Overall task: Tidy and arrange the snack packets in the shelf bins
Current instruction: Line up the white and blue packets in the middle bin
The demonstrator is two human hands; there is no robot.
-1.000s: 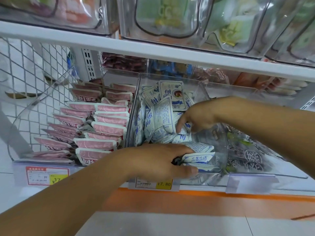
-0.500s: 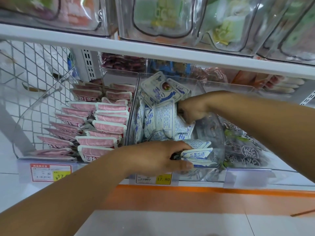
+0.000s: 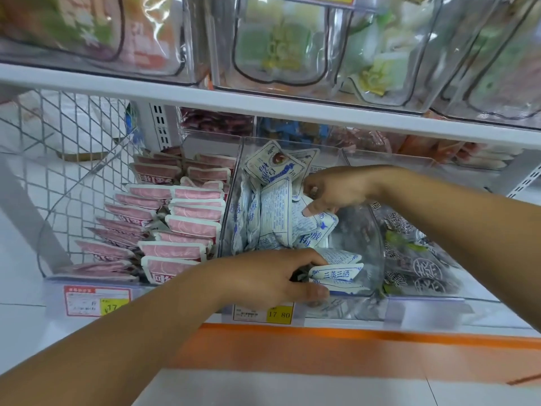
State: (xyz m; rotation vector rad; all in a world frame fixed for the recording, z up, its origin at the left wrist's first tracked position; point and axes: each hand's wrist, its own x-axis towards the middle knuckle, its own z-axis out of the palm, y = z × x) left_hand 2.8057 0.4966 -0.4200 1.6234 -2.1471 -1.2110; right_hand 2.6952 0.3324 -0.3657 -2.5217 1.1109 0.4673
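Left hand (image 3: pixel 272 276) grips white-and-blue snack packets (image 3: pixel 336 276) at the near front of the clear plastic bin (image 3: pixel 377 244); right hand (image 3: pixel 333 190) pinches farther packets

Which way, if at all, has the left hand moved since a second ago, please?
No, the left hand has stayed put, gripping packets just above the yellow price tag.

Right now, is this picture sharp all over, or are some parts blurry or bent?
Head view: the middle is sharp, with print on the blue-and-white packets readable; the upper bins look smeared and hazy; the shelf edge bows slightly from the wide lens; lighting is even, without hard shadows.
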